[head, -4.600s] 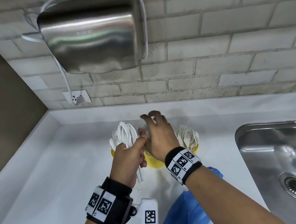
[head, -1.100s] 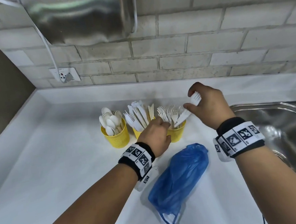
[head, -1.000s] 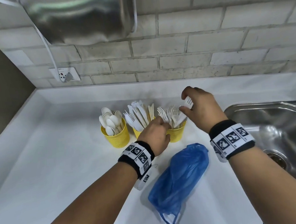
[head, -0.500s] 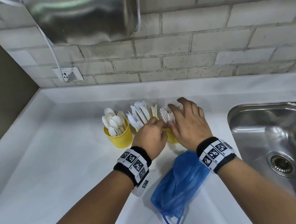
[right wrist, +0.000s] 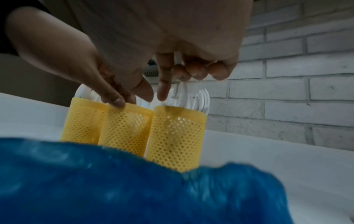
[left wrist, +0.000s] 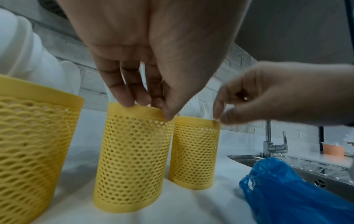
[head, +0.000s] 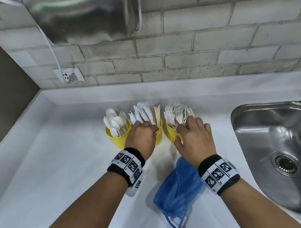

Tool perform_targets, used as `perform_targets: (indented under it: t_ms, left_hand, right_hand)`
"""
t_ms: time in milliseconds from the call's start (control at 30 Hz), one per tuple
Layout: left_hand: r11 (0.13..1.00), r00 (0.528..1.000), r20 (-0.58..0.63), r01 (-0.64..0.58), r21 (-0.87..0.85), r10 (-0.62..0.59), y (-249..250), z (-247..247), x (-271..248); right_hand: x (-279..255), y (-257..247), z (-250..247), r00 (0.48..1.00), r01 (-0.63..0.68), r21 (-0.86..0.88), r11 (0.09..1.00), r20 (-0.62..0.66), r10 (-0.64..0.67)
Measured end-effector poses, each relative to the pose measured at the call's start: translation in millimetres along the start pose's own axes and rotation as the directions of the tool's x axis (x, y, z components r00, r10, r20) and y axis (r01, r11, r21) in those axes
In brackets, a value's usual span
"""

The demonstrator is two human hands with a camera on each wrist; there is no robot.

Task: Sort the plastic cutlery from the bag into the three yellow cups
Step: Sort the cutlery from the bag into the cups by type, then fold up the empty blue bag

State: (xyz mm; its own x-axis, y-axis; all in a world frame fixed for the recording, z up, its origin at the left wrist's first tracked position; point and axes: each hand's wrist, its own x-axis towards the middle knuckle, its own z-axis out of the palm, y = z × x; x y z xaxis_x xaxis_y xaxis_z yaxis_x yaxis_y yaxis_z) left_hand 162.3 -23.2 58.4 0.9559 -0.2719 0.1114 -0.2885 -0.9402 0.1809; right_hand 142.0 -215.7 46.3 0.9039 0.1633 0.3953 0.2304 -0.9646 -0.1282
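Three yellow mesh cups stand in a row on the white counter. The spoon cup (head: 118,141) is on the left, the knife cup (head: 159,136) in the middle and the fork cup (head: 170,135) on the right. My left hand (head: 154,130) grips the knife cup (left wrist: 132,159) at its rim, fingers inside and thumb outside. My right hand (head: 180,132) pinches the rim of the fork cup (left wrist: 193,154), its index finger (right wrist: 162,91) reaching down among the white forks (right wrist: 201,98). The crumpled blue bag (head: 177,190) lies just in front of the cups, under my right wrist.
A steel sink (head: 285,152) with a tap (left wrist: 272,144) is set into the counter at the right. A brick wall runs behind the cups, with a metal hand dryer (head: 81,15) and a socket (head: 68,75) above left.
My right hand carried a fork over the fork cup, let it go among the others and came down onto that cup's rim. My left hand has stayed on the knife cup.
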Motion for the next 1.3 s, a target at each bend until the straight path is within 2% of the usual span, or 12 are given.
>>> perform_targets:
  t_ms: [133, 200, 333, 500, 667, 833, 867, 933, 1000, 1100, 1167, 1300]
  left_hand:
    - [1.000, 1.000, 0.014, -0.006, 0.006, 0.006, 0, -2, -1]
    - [1.000, 1.000, 0.017, -0.013, 0.013, 0.013, 0, -4, -1]
    - [1.000, 1.000, 0.009, -0.014, 0.022, 0.014, -1, -5, -3]
    - [1.000, 1.000, -0.010, -0.013, -0.012, 0.013, -3, -5, -4]
    - [1.000, 1.000, 0.013, -0.006, -0.022, 0.006, -5, -9, -8]
    - [0.991, 0.991, -0.124, 0.030, -0.127, -0.045, 7, -19, -26]
    - [0.988, 0.994, -0.103, 0.019, -0.156, -0.035, 13, -21, -34]
    - [0.975, 0.996, 0.083, 0.056, -0.217, -0.038, 30, -22, -53]
    - [0.975, 0.938, 0.335, 0.146, -0.166, -0.083, 46, -13, -72]
    - [0.991, 0.824, 0.552, 0.131, 0.030, -0.125, 61, 17, -92]
    - [0.988, 0.789, 0.595, 0.131, 0.079, -0.152, 65, 33, -98]
    - [0.989, 0.796, 0.589, 0.144, 0.046, -0.143, 66, 38, -95]
  right_hand:
    - [-9, 6, 15, 0.997, -0.042, -0.094, 0.995, 0.066, 0.048]
    - [-8, 7, 15, 0.997, -0.055, -0.120, 0.991, 0.050, 0.062]
    - [-4, 8, 10, 0.997, -0.077, -0.064, 0.995, -0.026, 0.075]
    - [4, 9, 9, 0.991, -0.098, -0.140, 0.985, 0.077, 0.110]
    - [-1, 10, 2, 0.987, -0.090, -0.165, 0.982, 0.114, 0.110]
    - [-8, 8, -3, 0.987, -0.108, -0.103, 0.989, 0.108, 0.119]
    - [-9, 8, -5, 0.989, -0.117, -0.066, 0.991, 0.083, 0.122]
    - [-10, 6, -12, 0.988, -0.157, 0.045, 0.987, 0.012, 0.157]
    - [-14, 3, -20, 0.977, -0.202, 0.174, 0.964, -0.040, 0.212]
    - [-27, -2, -24, 0.972, -0.209, 0.286, 0.935, -0.049, 0.232]
    - [-39, -7, -24, 0.978, -0.185, 0.332, 0.925, -0.028, 0.206]
    - [-61, -15, -17, 0.988, -0.144, 0.391, 0.909, 0.007, 0.154]
